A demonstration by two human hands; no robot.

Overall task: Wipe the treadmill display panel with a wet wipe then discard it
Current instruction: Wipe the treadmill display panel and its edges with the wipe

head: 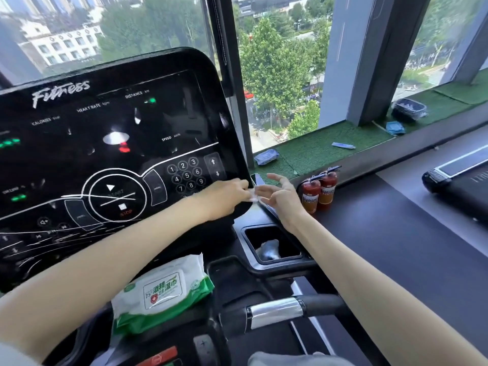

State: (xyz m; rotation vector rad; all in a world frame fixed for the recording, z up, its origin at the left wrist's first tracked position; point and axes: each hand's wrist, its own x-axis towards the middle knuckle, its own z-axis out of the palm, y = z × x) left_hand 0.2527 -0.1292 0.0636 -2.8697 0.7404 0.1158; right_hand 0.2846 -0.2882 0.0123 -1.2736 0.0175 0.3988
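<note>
Two bare hands meet at the lower right corner of the treadmill's display panel (pixel 105 143) in the head view. The left hand (pixel 229 192) reaches across the number keypad, its fingers (pixel 244 184) curled and pinching a small white wet wipe (pixel 252 196) just off the panel's edge. The right hand (pixel 281 198) faces it from the other side with its fingers (pixel 277 178) spread and relaxed, gripping nothing. Whether their tips touch the wipe cannot be told.

The panel is black and glossy, tilted back, with white markings and a few green and red lights. Below it, a green and white pack of wipes (pixel 163 291) lies flat on the console. To the right of the pack a square cup holder (pixel 303 256) holds a crumpled wipe (pixel 268 249). A handlebar (pixel 274 311) with a silver band runs below that.

Beyond the right hand, two small red fire extinguishers (pixel 319 190) stand upright, side by side, against the window sill (pixel 317 151), which is covered in green turf. On the sill lie blue packets (pixel 265 156), and farther right stands a dark bin (pixel 408 109) lined with a blue bag.
</note>
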